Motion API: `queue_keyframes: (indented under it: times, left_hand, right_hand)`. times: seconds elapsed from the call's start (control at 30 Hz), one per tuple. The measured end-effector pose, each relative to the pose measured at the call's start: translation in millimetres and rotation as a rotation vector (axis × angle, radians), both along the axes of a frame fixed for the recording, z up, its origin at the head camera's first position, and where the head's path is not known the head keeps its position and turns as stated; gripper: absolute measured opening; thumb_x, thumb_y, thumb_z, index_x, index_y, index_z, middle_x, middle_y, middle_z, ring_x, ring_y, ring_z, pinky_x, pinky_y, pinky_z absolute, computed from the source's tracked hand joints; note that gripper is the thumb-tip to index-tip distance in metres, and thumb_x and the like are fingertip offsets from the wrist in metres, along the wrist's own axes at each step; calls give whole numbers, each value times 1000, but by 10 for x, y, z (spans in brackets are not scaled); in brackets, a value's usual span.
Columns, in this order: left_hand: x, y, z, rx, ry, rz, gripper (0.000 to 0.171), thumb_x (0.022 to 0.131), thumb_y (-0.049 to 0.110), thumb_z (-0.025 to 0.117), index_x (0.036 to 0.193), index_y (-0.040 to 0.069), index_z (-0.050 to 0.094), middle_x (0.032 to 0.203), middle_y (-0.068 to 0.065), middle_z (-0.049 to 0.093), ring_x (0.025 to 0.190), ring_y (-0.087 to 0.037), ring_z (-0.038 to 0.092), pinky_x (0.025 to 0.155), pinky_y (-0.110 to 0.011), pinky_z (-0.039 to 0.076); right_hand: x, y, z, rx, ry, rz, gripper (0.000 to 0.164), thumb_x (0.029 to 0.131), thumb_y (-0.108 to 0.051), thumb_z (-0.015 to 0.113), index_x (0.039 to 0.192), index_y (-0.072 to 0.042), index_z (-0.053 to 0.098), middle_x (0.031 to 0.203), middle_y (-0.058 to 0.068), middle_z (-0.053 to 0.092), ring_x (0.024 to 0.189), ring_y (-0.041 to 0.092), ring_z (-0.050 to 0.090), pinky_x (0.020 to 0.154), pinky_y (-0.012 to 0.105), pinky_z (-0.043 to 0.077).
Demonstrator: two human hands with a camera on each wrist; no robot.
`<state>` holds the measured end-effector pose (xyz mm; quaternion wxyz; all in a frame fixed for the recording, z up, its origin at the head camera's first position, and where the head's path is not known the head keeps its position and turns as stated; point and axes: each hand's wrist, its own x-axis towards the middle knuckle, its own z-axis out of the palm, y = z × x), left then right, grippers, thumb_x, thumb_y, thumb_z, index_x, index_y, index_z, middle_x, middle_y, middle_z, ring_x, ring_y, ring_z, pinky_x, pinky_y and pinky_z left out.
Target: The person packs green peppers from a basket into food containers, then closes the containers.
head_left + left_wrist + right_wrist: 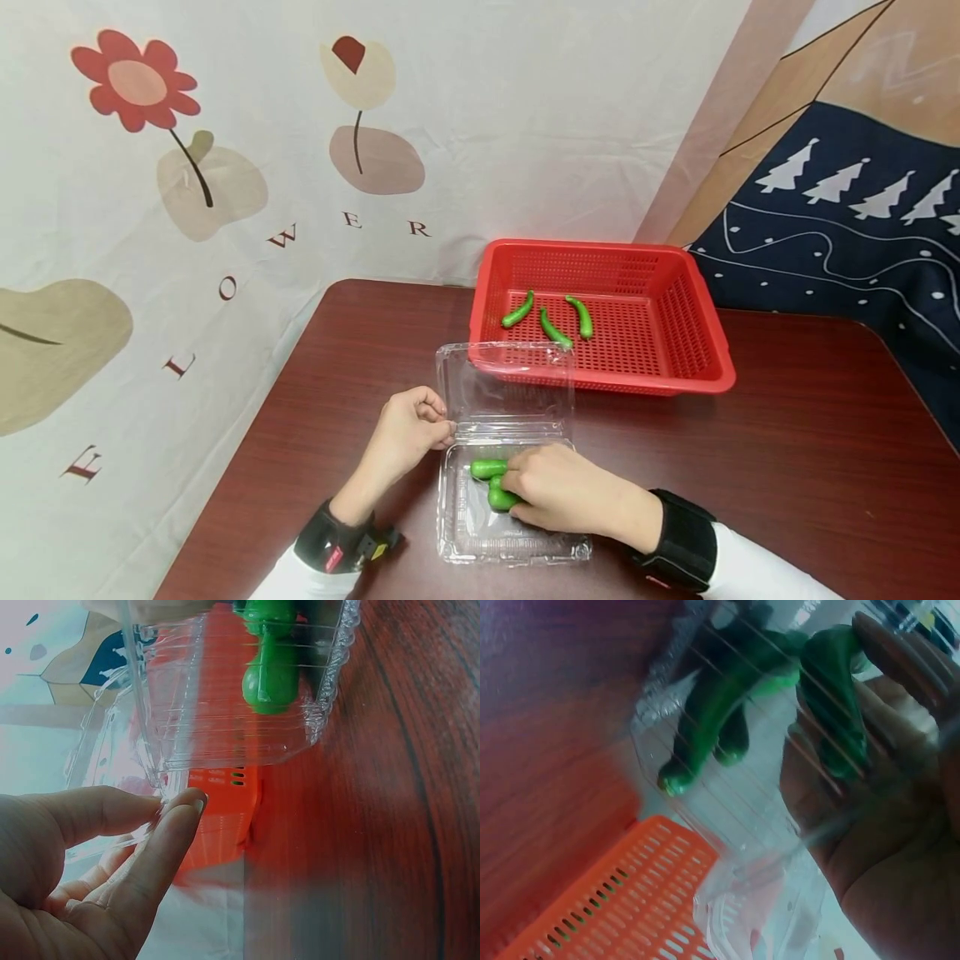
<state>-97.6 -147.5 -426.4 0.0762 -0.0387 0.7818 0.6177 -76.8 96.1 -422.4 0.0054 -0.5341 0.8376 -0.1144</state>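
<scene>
A clear plastic clamshell box (480, 546) lies on the table with its lid (502, 392) raised, the lid overlapping the basket in the head view. My left hand (411, 427) pinches the box at its left side by the hinge, between thumb and index finger (176, 825). Inside the box, my right hand (562, 487) grips a green chili pepper (832, 697) with its fingertips. More green peppers (712, 712) lie in the box beside that hand, seen through the wall in the right wrist view. The right hand partly covers them in the head view.
Behind the box stands a red plastic basket (675, 379) holding 3 green peppers (579, 317). The brown table (810, 467) stretches to both sides. A printed cloth (525, 108) hangs behind it.
</scene>
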Motion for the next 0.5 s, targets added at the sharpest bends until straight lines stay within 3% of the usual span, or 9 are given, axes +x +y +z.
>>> queue_keyframes:
  times: [0.23,0.5]
  left_hand:
    - [8,-5,-21,1,14,-7,20,77,-18,72,89,-7,60,70,-9,67,62,-22,71,61,-41,68]
    - [9,-7,-39,-10,24,-5,21,77,-18,72,89,-7,60,70,-9,67,61,-23,71,60,-42,67]
  right_hand:
    - [14,-34,-94,26,55,29,26,82,-28,86,75,-21,62,76,-12,60,67,3,58,59,21,56]
    - [7,-37,-183,34,180,52,28,80,-30,87,71,-22,62,70,-12,60,60,5,58,52,19,53]
